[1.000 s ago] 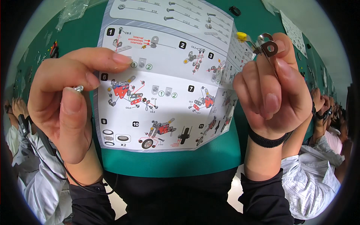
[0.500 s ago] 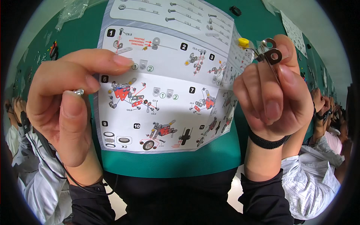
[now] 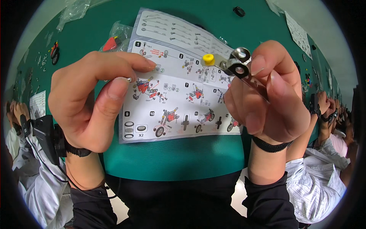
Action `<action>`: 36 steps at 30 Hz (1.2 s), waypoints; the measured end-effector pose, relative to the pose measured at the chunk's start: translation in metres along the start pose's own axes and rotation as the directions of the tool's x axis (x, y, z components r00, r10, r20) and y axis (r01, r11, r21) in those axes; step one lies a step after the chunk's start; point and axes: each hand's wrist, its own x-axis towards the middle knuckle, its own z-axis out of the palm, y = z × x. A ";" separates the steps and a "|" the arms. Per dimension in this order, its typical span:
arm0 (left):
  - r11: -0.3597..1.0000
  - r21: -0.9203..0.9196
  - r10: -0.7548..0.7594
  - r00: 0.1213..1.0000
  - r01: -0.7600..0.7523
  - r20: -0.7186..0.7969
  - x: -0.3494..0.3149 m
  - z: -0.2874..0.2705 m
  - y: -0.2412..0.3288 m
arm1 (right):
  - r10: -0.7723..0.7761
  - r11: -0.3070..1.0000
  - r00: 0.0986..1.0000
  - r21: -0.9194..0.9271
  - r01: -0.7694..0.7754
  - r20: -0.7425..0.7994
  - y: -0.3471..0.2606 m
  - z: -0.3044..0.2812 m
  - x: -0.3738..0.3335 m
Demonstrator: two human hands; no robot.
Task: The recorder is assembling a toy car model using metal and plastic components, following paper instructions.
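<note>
My left hand (image 3: 89,95) is closed, pinching a small silvery metal fastener (image 3: 129,79) at the thumb tip. Whether it is a nut or a screw cannot be made out. The index finger reaches over a printed assembly instruction sheet (image 3: 167,110), which shows numbered steps of a toy motorcycle. My right hand (image 3: 272,95) grips a small metal bracket assembly (image 3: 239,65) between thumb and fingers, above the sheet's right side. Its shiny pieces have round holes, and a yellow knob-like part (image 3: 208,59) sticks out toward the left. My right fingers hide the lower end of the assembly.
Behind the sheet lies a clear plastic bag (image 3: 121,32) with a red part (image 3: 110,44) by it. A black ring-shaped part (image 3: 239,11) sits farther back on the green table (image 3: 175,160). Black parts (image 3: 55,53) lie at left. Other people's hands (image 3: 326,104) are at both sides.
The instruction sheet has dropped lower and shifted right, uncovering the bag behind it. My left hand has moved right with the fastener. The bracket assembly has moved left and turned in my right hand.
</note>
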 end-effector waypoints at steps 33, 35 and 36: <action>0.862 -0.507 -0.091 0.980 -0.011 -0.177 -0.036 -0.019 -0.006 | -0.233 0.964 0.908 -0.040 0.263 0.349 -0.001 -0.029 -0.006; 0.855 -0.517 -0.067 0.983 -0.032 -0.172 -0.033 -0.017 -0.006 | -0.246 0.958 0.917 -0.062 0.279 0.315 0.000 -0.027 -0.007; 0.851 -0.524 -0.056 0.984 -0.041 -0.168 -0.031 -0.016 -0.005 | -0.255 0.956 0.920 -0.064 0.286 0.298 0.001 -0.026 -0.008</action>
